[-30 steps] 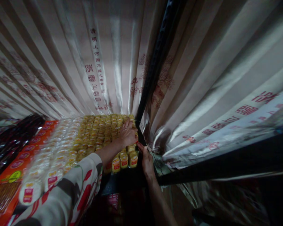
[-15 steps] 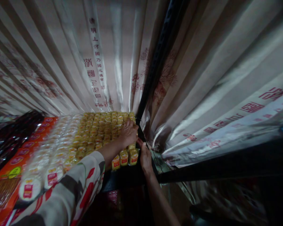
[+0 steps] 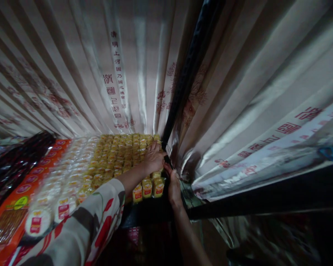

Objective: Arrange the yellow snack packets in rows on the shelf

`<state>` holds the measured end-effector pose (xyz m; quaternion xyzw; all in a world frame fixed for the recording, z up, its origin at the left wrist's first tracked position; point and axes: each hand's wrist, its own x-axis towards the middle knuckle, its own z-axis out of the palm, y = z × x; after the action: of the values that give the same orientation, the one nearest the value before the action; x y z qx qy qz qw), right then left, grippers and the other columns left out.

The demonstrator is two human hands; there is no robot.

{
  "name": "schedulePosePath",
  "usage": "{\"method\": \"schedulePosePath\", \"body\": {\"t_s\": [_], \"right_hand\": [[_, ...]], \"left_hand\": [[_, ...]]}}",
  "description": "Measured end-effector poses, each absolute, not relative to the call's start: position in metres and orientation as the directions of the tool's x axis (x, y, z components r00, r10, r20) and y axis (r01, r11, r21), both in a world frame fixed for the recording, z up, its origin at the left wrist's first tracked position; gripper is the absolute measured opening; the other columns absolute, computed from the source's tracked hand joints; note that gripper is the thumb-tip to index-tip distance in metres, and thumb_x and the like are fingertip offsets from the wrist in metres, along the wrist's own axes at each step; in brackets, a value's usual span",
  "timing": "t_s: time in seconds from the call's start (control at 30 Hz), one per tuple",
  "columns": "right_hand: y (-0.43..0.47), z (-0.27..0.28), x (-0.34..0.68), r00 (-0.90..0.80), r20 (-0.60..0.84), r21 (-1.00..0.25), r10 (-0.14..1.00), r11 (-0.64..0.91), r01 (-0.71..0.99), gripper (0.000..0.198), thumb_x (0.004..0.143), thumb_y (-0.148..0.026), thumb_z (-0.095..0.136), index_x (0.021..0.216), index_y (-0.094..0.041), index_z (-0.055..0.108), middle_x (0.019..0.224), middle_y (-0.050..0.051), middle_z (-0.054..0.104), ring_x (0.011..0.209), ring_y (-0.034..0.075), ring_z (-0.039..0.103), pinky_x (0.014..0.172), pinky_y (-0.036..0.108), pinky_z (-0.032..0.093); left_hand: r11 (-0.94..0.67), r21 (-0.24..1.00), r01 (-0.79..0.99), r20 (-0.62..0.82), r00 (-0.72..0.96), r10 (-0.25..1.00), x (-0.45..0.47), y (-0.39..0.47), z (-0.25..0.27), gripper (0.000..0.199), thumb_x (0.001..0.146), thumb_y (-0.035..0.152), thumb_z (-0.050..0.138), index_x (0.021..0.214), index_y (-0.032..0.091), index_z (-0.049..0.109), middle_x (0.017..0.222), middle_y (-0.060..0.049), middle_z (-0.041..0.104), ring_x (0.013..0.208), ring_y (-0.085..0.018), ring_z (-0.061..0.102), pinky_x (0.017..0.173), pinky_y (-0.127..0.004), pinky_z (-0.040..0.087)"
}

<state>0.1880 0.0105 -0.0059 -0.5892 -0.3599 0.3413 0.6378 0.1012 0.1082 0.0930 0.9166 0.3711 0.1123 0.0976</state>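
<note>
My left hand (image 3: 154,159) lies over the rightmost rows of small yellow wrapped snacks (image 3: 113,155), its fingers stretched forward and slightly apart on top of them. What lies under the palm is hidden. Along the right side of those rows is my right hand (image 3: 174,184), fingers reaching up and inward towards the left hand at the black shelf edge; they look extended, with the tips partly hidden. Several yellow packets (image 3: 147,188) with red labels stand at the front of the rows, just below the left wrist.
Left of the yellow rows lie white round wrapped packets (image 3: 39,221), orange snack bags (image 3: 9,218) and dark shiny packages (image 3: 24,159). A black post (image 3: 180,77) rises at the corner, with pale printed curtains (image 3: 138,66) behind. A dark rail (image 3: 266,192) runs off to the right.
The view has shifted slightly, so the goods sit a little lower and further right. Both hands remain at the right edge of the yellow rows, nearly in the same pose.
</note>
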Motion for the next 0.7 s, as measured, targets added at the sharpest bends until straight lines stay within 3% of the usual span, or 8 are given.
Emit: {"method": "schedulePosePath", "body": {"t_s": [0.13,0.27,0.4,0.7], "right_hand": [[0.017,-0.003,0.186,0.532,0.01,-0.991,0.847,0.079,-0.108,0.066,0.084,-0.064,0.028,0.126,-0.019,0.052,0.134,0.006,0.049,0.123,0.022,0.045,0.106,0.038,0.031],[0.021,-0.001,0.186,0.485,-0.036,-0.999,0.874,-0.013,-0.051,0.066,0.084,-0.063,0.029,0.124,-0.017,0.054,0.131,0.006,0.051,0.127,0.022,0.04,0.11,0.038,0.023],[0.018,0.001,0.189,0.488,-0.014,-1.0,0.873,-0.003,-0.024,0.064,0.085,-0.061,0.027,0.127,-0.02,0.051,0.134,0.004,0.048,0.129,0.019,0.037,0.11,0.035,0.023],[0.019,0.008,0.191,0.504,0.05,-0.998,0.862,0.061,-0.005,0.065,0.085,-0.062,0.026,0.129,-0.019,0.048,0.137,0.004,0.045,0.129,0.017,0.037,0.108,0.035,0.028]], "left_hand": [[-0.691,0.247,0.68,0.126,0.684,0.718,0.1,0.108,0.094,0.03,0.077,0.029,0.053,0.103,0.019,0.065,0.134,-0.011,0.037,0.132,-0.032,0.021,0.105,-0.049,0.026],[-0.689,0.258,0.677,0.103,0.689,0.717,0.1,0.108,0.096,0.029,0.076,0.029,0.056,0.101,0.017,0.066,0.134,-0.013,0.037,0.133,-0.033,0.019,0.106,-0.047,0.025],[-0.66,0.304,0.687,0.081,0.672,0.736,0.099,0.105,0.1,0.034,0.076,0.03,0.056,0.109,0.021,0.062,0.136,-0.011,0.037,0.134,-0.033,0.016,0.105,-0.052,0.026],[-0.643,0.489,0.59,0.332,0.556,0.762,0.083,0.066,0.117,0.03,0.081,0.018,0.045,0.104,0.02,0.064,0.124,-0.007,0.051,0.129,-0.024,0.028,0.11,-0.042,0.027]]}}
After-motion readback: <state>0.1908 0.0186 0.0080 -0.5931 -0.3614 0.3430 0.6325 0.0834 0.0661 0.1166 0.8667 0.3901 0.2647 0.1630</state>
